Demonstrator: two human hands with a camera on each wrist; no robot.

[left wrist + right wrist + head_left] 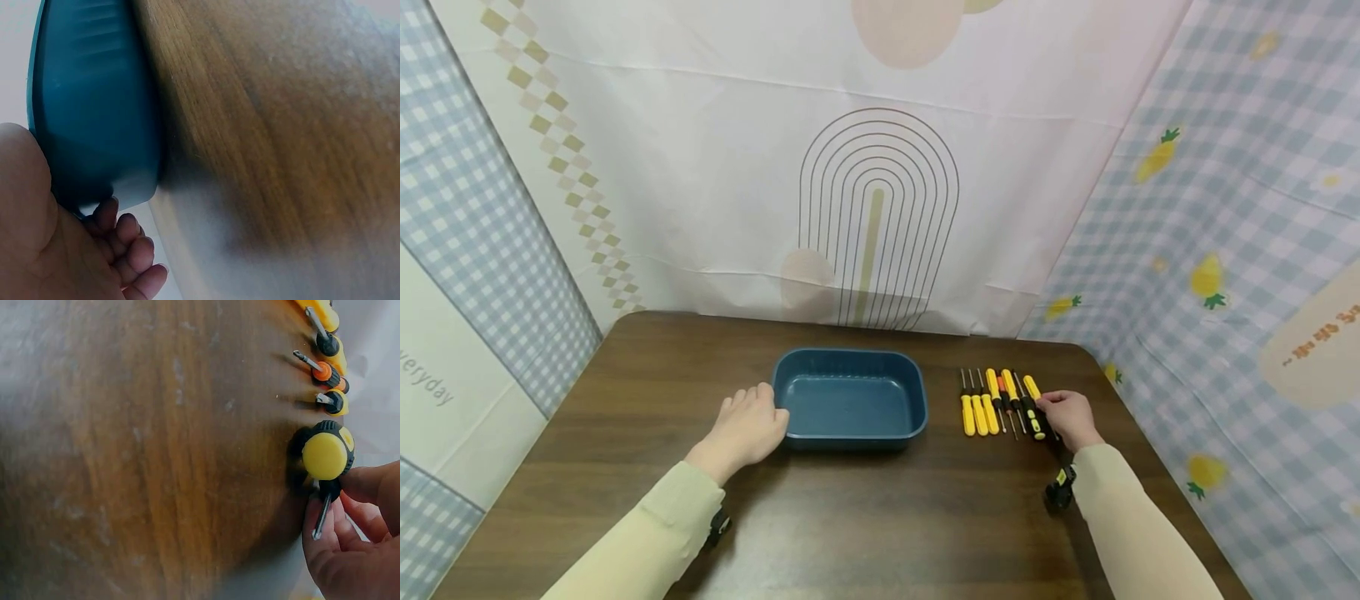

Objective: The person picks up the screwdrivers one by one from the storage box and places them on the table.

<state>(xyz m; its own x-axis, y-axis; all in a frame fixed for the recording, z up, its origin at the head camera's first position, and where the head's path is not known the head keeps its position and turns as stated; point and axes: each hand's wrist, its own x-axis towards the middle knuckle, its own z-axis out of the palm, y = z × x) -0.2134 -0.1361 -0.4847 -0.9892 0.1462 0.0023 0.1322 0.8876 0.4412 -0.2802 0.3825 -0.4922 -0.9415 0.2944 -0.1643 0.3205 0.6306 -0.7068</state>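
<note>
A dark blue plastic basin (pixel 850 412) stands on the table with nothing in it. My left hand (pixel 747 425) grips its left wall, thumb at the rim; in the left wrist view the fingers (pixel 140 253) curl by the basin's end. At the right, my right hand (pixel 1071 418) pinches a screwdriver (pixel 322 515) with a black-and-yellow handle, its metal tip pointing toward me. Just left of that hand lies another screwdriver (pixel 325 457), its yellow handle end toward me. Whether the pinched screwdriver touches the table I cannot tell.
Several more screwdrivers (pixel 981 412), mostly yellow and black, lie side by side right of the basin. One has an orange part (pixel 322 373). The brown wooden table (pixel 880 517) meets a white cloth backdrop (pixel 730 208) behind and a checked cloth (pixel 1240 208) at the right.
</note>
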